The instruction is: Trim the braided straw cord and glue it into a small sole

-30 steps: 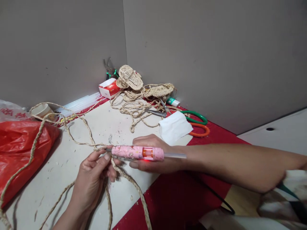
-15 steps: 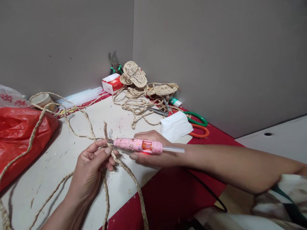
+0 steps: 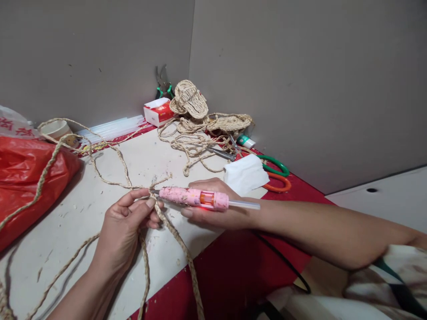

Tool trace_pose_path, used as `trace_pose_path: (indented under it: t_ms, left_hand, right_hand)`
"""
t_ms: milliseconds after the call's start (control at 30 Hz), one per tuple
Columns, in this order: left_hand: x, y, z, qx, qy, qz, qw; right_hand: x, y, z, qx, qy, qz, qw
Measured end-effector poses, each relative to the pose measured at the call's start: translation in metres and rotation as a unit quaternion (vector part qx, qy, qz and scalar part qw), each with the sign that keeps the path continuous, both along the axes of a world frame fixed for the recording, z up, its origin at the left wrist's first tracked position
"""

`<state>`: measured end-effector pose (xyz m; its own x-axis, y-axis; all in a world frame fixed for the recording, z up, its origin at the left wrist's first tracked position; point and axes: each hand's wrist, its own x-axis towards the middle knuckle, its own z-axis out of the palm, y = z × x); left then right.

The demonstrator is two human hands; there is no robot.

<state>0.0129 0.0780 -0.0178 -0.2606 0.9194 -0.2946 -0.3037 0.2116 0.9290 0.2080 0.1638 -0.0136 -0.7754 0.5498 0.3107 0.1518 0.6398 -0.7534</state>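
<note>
My right hand [image 3: 213, 209] grips a pink pen-shaped glue gun [image 3: 193, 198] with a lit orange window and a clear glue stick at its back end. Its metal tip points left at a crossing of braided straw rope [image 3: 173, 235]. My left hand [image 3: 128, 226] pinches that rope at the crossing, thumb and forefinger closed on it right beside the tip. A frayed rope end sticks up just above the tip. Rope strands run down off the board's front edge and away to the left.
A pale work board [image 3: 83, 213] lies on a red cloth [image 3: 233, 271]. A red plastic bag [image 3: 30, 178] lies at the left. At the back corner: woven straw sandals [image 3: 190, 100], a red-white box [image 3: 158, 112], pliers [image 3: 163, 82], clear glue sticks [image 3: 113, 129], scissors [image 3: 275, 171], white tissue [image 3: 245, 174].
The frayed rope end, upright half a second ago, now lies bent to the right above the glue gun's tip. Both hands have stayed together at the crossing; my view has drifted slightly.
</note>
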Motion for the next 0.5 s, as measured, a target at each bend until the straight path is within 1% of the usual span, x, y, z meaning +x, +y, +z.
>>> trace_pose_path:
  t_ms: [67,200,367,500]
  left_hand:
    - [0.000,0.000,0.000,0.001,0.004,0.001,1.000]
    - [0.000,0.000,-0.001,0.003,0.010,0.000,1.000]
    - [0.000,-0.001,-0.004,0.009,0.019,-0.004,1.000]
    - [0.001,0.000,-0.004,0.008,0.020,-0.005,1.000]
  right_hand:
    - [0.000,0.000,0.000,-0.025,0.006,-0.002,1.000]
    - [0.000,-0.001,0.003,-0.029,0.000,0.004,1.000]
    - [0.001,-0.005,0.010,-0.107,-0.048,-0.019,0.993]
    - [0.002,-0.006,0.011,-0.124,-0.065,-0.027,0.990]
